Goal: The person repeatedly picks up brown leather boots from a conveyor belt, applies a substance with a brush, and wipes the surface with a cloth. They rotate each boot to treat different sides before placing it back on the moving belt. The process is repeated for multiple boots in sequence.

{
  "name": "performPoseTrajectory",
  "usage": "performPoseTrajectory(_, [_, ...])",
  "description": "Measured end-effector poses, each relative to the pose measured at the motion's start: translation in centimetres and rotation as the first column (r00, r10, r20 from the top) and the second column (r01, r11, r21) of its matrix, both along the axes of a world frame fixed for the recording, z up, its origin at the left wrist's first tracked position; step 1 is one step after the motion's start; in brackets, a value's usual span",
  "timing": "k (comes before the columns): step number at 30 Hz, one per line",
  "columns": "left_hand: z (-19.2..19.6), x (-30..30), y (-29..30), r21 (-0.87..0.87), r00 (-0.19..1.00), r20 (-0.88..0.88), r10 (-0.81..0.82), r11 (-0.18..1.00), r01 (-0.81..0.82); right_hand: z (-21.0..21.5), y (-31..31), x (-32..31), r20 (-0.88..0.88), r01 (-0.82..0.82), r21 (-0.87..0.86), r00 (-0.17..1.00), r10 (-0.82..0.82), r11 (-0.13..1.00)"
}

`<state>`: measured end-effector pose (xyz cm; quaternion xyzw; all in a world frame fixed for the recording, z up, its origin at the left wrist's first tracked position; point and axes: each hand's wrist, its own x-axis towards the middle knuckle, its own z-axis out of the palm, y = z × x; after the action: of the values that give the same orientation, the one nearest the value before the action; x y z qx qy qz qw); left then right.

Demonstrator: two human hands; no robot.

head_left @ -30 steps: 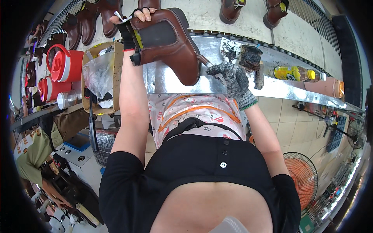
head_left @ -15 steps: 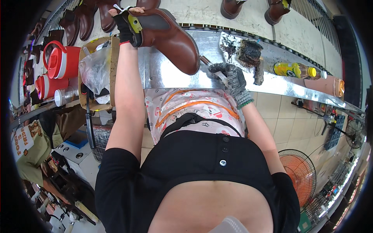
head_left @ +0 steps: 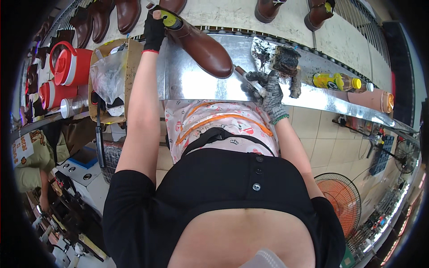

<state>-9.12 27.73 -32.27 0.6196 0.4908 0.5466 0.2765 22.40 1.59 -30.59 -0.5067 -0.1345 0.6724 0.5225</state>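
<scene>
With left hand (head_left: pixel 154 33), gripping boot (head_left: pixel 203 49) by top across far edge of counter (head_left: pixel 187 85), seemingly freeing toe; with right hand (head_left: pixel 272 94), clasping slim tool (head_left: pixel 257 86).

Boot (head_left: pixel 203 49), side-on to cam 1 s ago, now rotated, top of toe (head_left: pixel 218 64) facing cam. L hand (head_left: pixel 154 30) turned w/ it, back of black glove (head_left: pixel 153 38) now showing. Tool tip (head_left: pixel 240 70), prev. at sole edge, now just beside toe.
</scene>
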Motion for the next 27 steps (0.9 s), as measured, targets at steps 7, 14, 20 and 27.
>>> performPoseTrajectory(7, [1.5, -2.5, -1.4, -0.063, 0.940, -0.326, -0.099, 0.995, 0.082, 3.8, 0.5, 0.9, 0.234, -0.020, 0.006, 0.972, 0.018, 1.000])
performPoseTrajectory(14, [4.1, -0.2, -5.6, 0.070, 0.866, -0.447, 0.222, 0.974, -0.213, 0.4, 0.7, 4.2, 0.786, -0.128, 0.065, 0.618, 0.028, 0.990])
performPoseTrajectory(20, [5.5, 0.2, -9.2, 0.066, 0.914, -0.351, 0.202, 0.979, -0.191, 1.5, 1.1, 4.1, 0.934, -0.244, 0.116, 0.356, -0.022, 0.963])
performPoseTrajectory(27, [8.6, 2.5, -14.0, -0.041, 0.827, -0.487, 0.282, 0.938, -0.344, 1.7, 1.9, 3.5, 0.967, -0.310, 0.143, 0.246, -0.066, 0.940])
